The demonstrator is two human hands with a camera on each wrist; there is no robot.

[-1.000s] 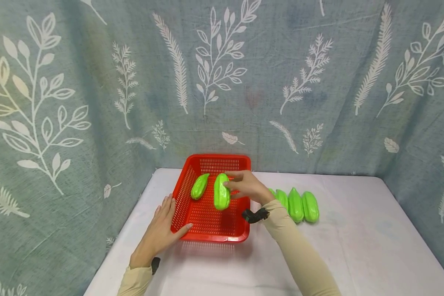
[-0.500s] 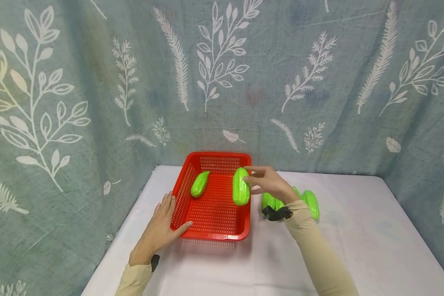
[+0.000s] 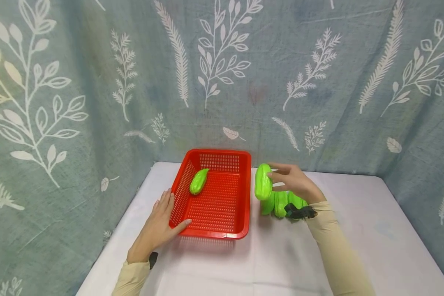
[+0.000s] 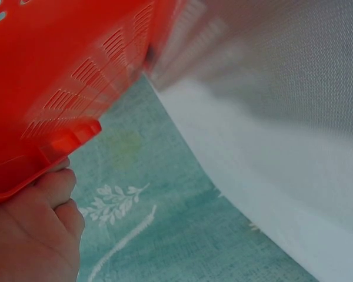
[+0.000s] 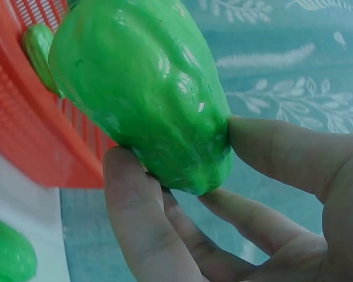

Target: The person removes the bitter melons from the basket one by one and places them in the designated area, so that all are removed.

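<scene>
In the head view my right hand holds a bright green, ridged, gourd-like vegetable just right of the red basket. The right wrist view shows thumb and fingers pinching one end of this glossy vegetable. My left hand rests against the front-left corner of the red plastic basket, fingers straight along its left side and thumb at the front rim. Seen from the left wrist, the hand lies under the basket's lip. One similar green vegetable lies inside the basket, toward the left.
Several more green vegetables lie in a row on the white table, partly hidden by the right hand and the held one. Blue-green patterned cloth hangs behind and at both sides.
My right hand has moved right with the green vegetable, from over the basket to beyond its right rim. The left hand stays at the basket's corner.
</scene>
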